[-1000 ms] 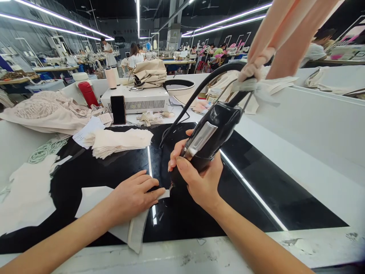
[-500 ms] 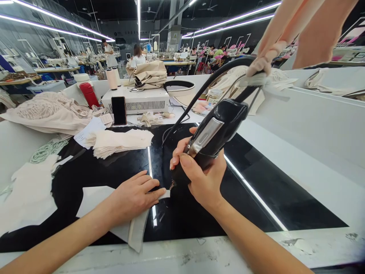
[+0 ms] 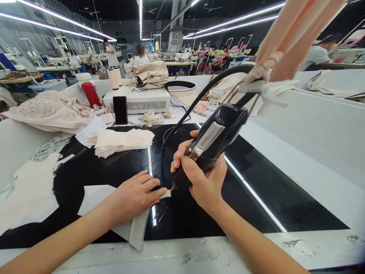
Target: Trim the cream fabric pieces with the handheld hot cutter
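Observation:
My right hand [image 3: 203, 177] is wrapped round a black corded hand tool [image 3: 222, 121] with a silver metal lever on its side. The tool leans with its lower end down and left, by the end of a pale fabric strip [image 3: 165, 194]. My left hand [image 3: 137, 194] lies flat with its fingers stretched out, pressing that strip on the black glossy board [image 3: 245, 213]. Under and beside the left hand lie a white fabric or paper piece [image 3: 94, 196] and a pale strip [image 3: 138, 232] hanging past the board's front edge. The tool's tip is hard to make out.
Peach fabric bands [image 3: 293, 42] hold the tool from above, beside its black cord [image 3: 196, 101]. Beyond stand a stack of cream pieces [image 3: 122, 141], a phone [image 3: 120, 110], a vented white box [image 3: 151, 101] and a red bottle [image 3: 90, 94]. White side walls [image 3: 322, 118] edge the table.
Both hands and the tool keep nearly the same places. The view has shifted slightly, and the hanging peach bands have swung a little to the left.

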{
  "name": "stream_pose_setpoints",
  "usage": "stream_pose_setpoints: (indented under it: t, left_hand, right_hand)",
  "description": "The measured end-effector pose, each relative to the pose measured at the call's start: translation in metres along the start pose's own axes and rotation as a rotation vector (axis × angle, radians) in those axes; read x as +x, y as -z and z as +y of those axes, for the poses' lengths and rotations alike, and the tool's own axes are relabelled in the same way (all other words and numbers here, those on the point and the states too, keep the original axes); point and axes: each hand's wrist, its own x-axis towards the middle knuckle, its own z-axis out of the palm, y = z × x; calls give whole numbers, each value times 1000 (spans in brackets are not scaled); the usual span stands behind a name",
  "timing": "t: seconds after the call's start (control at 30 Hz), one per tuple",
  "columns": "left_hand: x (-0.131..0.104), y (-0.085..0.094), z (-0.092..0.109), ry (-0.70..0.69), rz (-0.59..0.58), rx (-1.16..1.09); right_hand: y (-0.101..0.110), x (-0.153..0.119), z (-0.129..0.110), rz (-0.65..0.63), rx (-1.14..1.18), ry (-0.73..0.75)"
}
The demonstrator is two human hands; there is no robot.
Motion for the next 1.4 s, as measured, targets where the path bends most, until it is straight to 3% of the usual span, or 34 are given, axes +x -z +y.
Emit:
stream_pose_setpoints:
  t: [0.4, 0.63, 0.9, 1.4]
  left_hand:
    - [-2, 0, -3, 7, 9, -43]
    - [-2, 10, 2, -25, 131, -67]
    - [-8, 9, 6, -18, 37, -126]
    - [-17, 10, 12, 16, 84, -57]
  right_hand:
    - [-4, -4, -3, -13, -29, -25]
    - [-3, -5, -3, -32, 11, -7]
    - [3, -7, 0, -52, 10, 11]
    - [1, -2, -3, -23, 1, -13]
